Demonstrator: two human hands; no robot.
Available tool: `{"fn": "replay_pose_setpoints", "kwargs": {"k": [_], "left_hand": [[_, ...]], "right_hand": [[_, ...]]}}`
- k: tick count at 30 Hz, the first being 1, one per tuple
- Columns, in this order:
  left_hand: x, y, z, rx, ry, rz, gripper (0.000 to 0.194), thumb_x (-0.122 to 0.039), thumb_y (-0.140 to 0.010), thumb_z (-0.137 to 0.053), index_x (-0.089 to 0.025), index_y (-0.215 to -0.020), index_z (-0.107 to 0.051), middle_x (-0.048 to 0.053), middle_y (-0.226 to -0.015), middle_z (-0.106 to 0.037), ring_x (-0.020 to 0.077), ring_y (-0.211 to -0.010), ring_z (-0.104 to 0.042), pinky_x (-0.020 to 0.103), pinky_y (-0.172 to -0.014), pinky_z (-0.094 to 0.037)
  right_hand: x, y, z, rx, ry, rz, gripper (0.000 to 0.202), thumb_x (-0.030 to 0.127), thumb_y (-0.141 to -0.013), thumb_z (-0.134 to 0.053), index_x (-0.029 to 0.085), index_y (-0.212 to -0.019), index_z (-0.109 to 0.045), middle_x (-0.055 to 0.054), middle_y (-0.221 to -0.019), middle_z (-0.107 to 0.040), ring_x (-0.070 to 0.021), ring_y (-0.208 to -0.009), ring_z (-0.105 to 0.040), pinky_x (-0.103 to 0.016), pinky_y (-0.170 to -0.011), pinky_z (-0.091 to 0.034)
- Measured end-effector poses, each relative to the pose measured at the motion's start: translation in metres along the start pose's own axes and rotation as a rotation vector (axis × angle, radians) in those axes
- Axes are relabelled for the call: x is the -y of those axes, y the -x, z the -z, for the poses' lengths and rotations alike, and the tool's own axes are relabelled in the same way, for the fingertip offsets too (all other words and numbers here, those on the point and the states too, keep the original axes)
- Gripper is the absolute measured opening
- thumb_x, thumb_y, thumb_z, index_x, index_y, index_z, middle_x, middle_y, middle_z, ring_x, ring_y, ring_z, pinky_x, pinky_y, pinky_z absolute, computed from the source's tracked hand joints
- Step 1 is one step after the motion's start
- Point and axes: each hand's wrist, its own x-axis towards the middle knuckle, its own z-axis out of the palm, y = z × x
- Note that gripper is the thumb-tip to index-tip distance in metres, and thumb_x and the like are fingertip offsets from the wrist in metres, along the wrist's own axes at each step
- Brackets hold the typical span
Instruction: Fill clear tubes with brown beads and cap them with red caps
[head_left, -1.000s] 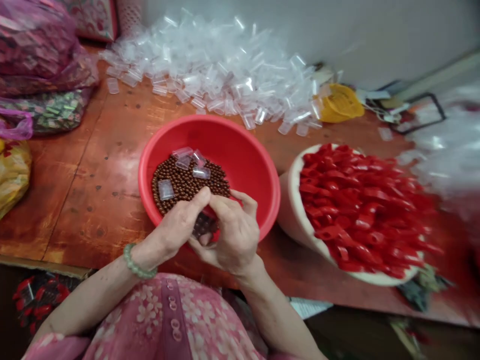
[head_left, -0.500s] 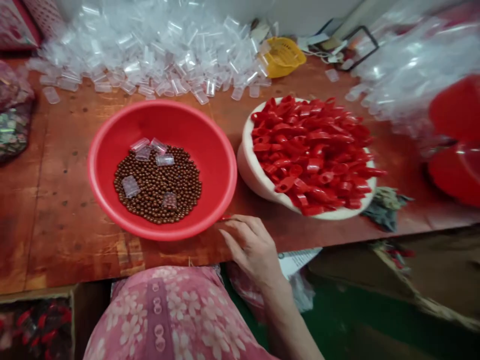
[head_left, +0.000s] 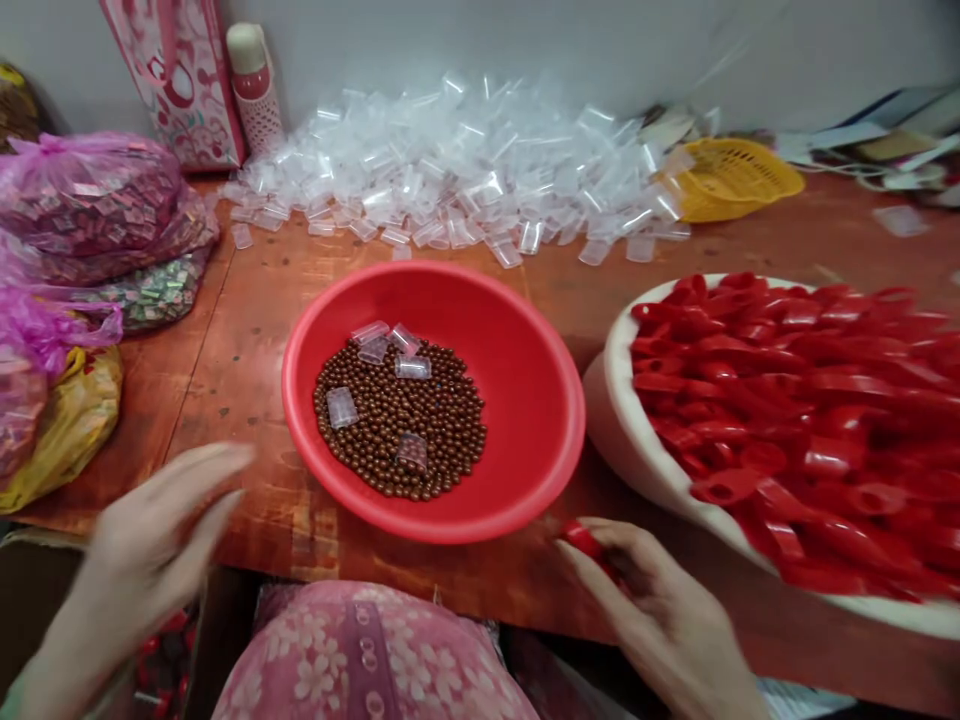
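My right hand (head_left: 652, 610) is closed around a red plastic whistle (head_left: 581, 538), just off the lower right rim of the red basin (head_left: 525, 320). Inside that basin lie small brown beads (head_left: 397, 420) with several clear plastic tubes (head_left: 413, 368) on top. My left hand (head_left: 161, 540), blurred by motion, is held left of the basin above the table's front edge; its fingers are stretched out, thumb apart, with nothing visible between them. To the right, a white bowl (head_left: 622, 430) is heaped with red whistle-shaped pieces (head_left: 810, 400).
A pile of clear tubes (head_left: 465, 170) lies along the wall beside a yellow basket (head_left: 731, 180). Filled plastic bags (head_left: 97, 200) crowd the left side, near a pink bag (head_left: 184, 80) and a bottle (head_left: 253, 90). Below the table's left edge is a box with red parts (head_left: 161, 660).
The view has swung left, bringing the bags and bottle into sight. My left hand has come into view at lower left. The red whistle in my right hand now shows more clearly.
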Motion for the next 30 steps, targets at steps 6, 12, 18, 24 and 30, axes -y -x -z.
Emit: {"fn": "replay_pose_setpoints", "kwargs": {"k": [6, 12, 18, 24, 30], "left_hand": [[0.005, -0.134, -0.067, 0.497, -0.218, -0.400, 0.034, -0.003, -0.086, -0.047, -0.018, -0.111, -0.064, 0.010, -0.122, -0.063, 0.0240, -0.110, -0.057, 0.036, -0.089, -0.052], [0.020, -0.161, -0.086, 0.794, -0.421, -0.440, 0.025, -0.007, -0.088, -0.047, -0.017, -0.093, -0.069, 0.010, -0.101, -0.067, 0.0237, -0.093, -0.061, 0.034, -0.073, -0.048], [0.019, -0.162, -0.096, 0.698, -0.508, -0.673, 0.011, -0.011, -0.081, -0.056, -0.010, -0.085, -0.066, 0.015, -0.099, -0.063, 0.0260, -0.089, -0.059, 0.037, -0.074, -0.045], [0.028, -0.185, -0.106, 0.589, -0.585, -0.761, 0.022, -0.005, -0.092, -0.038, -0.010, -0.094, -0.059, 0.012, -0.081, -0.065, 0.0224, -0.074, -0.060, 0.034, -0.066, -0.041], [0.022, -0.204, -0.104, 0.700, -0.592, -0.622, 0.020, -0.007, -0.091, -0.044, -0.011, -0.088, -0.063, 0.013, -0.081, -0.067, 0.0226, -0.079, -0.062, 0.032, -0.065, -0.043]], "right_hand": [[0.054, -0.025, -0.013, -0.070, -0.255, 0.097, 0.022, 0.027, -0.086, -0.064, 0.021, -0.106, -0.061, -0.004, -0.089, -0.071, -0.0137, -0.066, -0.070, -0.023, -0.060, -0.060], [0.076, -0.050, -0.042, -0.061, -0.096, 0.389, 0.025, 0.018, -0.088, -0.061, 0.020, -0.113, -0.061, -0.006, -0.099, -0.073, -0.0161, -0.084, -0.072, -0.026, -0.077, -0.061], [0.076, -0.056, -0.048, -0.094, -0.021, 0.506, 0.028, 0.012, -0.088, -0.059, 0.017, -0.115, -0.060, -0.007, -0.098, -0.074, -0.0159, -0.084, -0.072, -0.025, -0.076, -0.060], [0.077, -0.058, -0.049, -0.143, 0.000, 0.529, 0.026, 0.014, -0.091, -0.057, 0.018, -0.117, -0.060, -0.007, -0.096, -0.075, -0.0172, -0.082, -0.072, -0.027, -0.071, -0.060], [0.078, -0.059, -0.050, -0.185, -0.001, 0.549, 0.026, 0.013, -0.091, -0.057, 0.016, -0.116, -0.059, -0.008, -0.094, -0.075, -0.0161, -0.079, -0.072, -0.026, -0.071, -0.060]]}}
